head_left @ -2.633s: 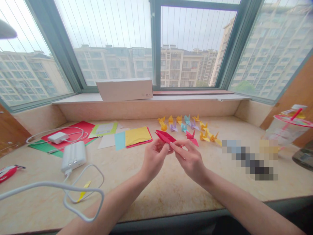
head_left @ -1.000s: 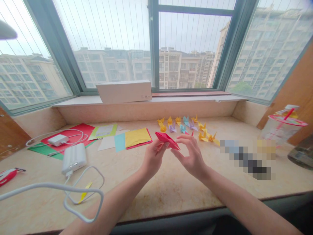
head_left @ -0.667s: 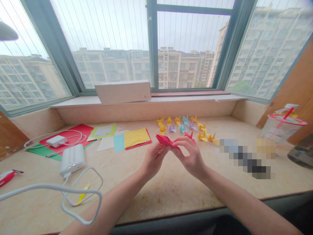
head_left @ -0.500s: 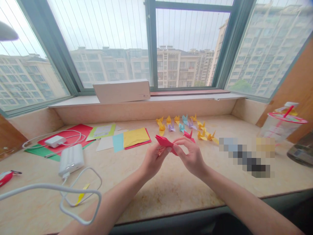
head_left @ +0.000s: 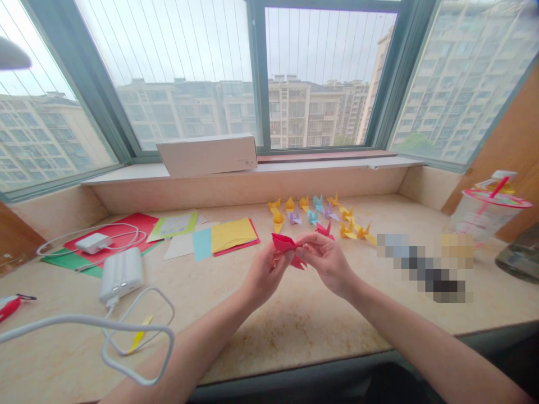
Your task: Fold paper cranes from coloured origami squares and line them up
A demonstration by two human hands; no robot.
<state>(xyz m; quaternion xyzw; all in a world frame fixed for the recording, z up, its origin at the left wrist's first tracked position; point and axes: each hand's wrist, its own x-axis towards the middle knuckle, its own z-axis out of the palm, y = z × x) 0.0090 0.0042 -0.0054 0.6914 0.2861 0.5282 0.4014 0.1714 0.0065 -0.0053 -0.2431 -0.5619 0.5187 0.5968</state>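
Observation:
A piece of folded red origami paper is held up above the counter between both hands. My left hand pinches its left side, thumb in front. With thumb and forefinger, my right hand grips its right side; part of the paper is hidden behind the fingers. Just behind the right hand stands a finished red paper crane. Farther back are several more paper cranes: yellow ones, blue ones and purple ones.
Left of the hands lies a stack of yellow and red paper beside a light blue sheet. A white power bank with a looping white cable is at the left. At the right stands a plastic cup with a straw.
The red paper has turned slightly, and its left end now looks more spread. My fingers have shifted a little on it. The view has moved slightly.

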